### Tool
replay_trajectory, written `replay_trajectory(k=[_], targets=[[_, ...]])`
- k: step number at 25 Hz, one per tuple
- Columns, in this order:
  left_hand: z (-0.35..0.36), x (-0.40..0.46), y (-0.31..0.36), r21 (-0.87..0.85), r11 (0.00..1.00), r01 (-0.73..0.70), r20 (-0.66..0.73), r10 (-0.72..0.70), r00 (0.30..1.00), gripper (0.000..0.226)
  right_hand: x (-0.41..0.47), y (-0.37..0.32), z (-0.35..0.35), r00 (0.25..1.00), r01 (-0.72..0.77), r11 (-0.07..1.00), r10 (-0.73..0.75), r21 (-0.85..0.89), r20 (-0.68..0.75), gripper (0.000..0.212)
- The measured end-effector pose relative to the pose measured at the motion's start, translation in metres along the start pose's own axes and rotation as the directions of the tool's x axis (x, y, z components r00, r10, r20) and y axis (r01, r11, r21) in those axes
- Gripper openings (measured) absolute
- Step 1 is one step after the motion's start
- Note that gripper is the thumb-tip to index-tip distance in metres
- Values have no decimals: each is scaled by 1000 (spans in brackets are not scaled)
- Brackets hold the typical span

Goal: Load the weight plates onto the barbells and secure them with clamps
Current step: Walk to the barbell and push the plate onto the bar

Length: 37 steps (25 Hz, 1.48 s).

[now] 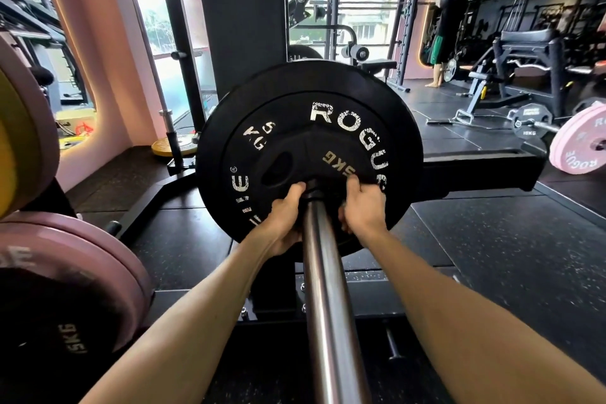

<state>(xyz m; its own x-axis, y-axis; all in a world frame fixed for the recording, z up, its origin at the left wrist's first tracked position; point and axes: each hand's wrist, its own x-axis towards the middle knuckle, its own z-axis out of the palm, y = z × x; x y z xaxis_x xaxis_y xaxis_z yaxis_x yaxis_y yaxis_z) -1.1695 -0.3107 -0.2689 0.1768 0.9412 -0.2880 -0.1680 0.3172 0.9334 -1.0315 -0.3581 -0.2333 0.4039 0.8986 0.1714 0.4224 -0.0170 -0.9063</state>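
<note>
Small 5KG plate (pixel 308 157) on barbell sleeve (pixel 324 272), flush against large black Rogue plate (pixel 387 128). Left hand (pixel 283 220) and right hand (pixel 362 207) both grasp small plate's lower rim either side of sleeve. Near sleeve length bare. Pink plates (pixel 65 272) close left; rack base (pixel 475 170) behind.

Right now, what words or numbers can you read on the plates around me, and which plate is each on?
"ROGUE", partly worn: big black plate on the barbell sleeve.
"5KG", first character partly hidden: small black plate in front, which both hands hold.
"ROGUE", upside down: pink plate, far right.
"10KG": small black plate on the floor bar.
"15KG": dark plate, lower left.
Small print on the big plate's lower left: too small to read.
</note>
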Motion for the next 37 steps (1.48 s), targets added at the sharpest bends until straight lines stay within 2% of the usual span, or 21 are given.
replay_trajectory(k=[4, 9, 12, 13, 16, 22, 26, 30, 33, 37], targets=[[-2, -10, -4, 35, 999, -9, 27, 8, 1000, 110, -4, 1, -8, 989, -17, 1000, 18, -11, 147, 65], [0, -66, -9, 101, 994, -44, 8, 44, 999, 97, -48, 4, -27, 979, -31, 998, 40, -48, 199, 64], [2, -105, -19, 135, 990, -31, 54, 24, 998, 72, -84, 0, -43, 980, -43, 998, 49, -34, 192, 62], [2, -122, -22, 126, 992, -26, 67, 18, 998, 70, -100, -1, -49, 980, -40, 999, 46, -33, 194, 61], [0, -170, -39, 130, 991, -20, 85, 9, 996, 103, -153, -3, -68, 981, -34, 998, 42, -45, 188, 59], [0, -272, -70, 102, 994, -38, 161, 21, 987, 63, -254, -6, -101, 986, -56, 998, 58, -15, 154, 48], [-5, -320, -78, 124, 992, -25, 248, -6, 969, 59, -298, -12, -117, 988, -65, 998, 65, -8, 137, 43], [-5, -354, -72, 270, 963, -12, 282, -67, 957, 62, -322, -9, -127, 984, -95, 995, 91, 19, 154, 39], [7, -374, -49, 413, 910, -25, 335, -126, 934, 58, -327, -11, -141, 988, -122, 990, 114, 71, 103, 36], [39, -388, 0, 469, 868, -163, 406, -48, 913, 42, -312, -36, -175, 996, -92, 984, 91, 151, 9, 39]])
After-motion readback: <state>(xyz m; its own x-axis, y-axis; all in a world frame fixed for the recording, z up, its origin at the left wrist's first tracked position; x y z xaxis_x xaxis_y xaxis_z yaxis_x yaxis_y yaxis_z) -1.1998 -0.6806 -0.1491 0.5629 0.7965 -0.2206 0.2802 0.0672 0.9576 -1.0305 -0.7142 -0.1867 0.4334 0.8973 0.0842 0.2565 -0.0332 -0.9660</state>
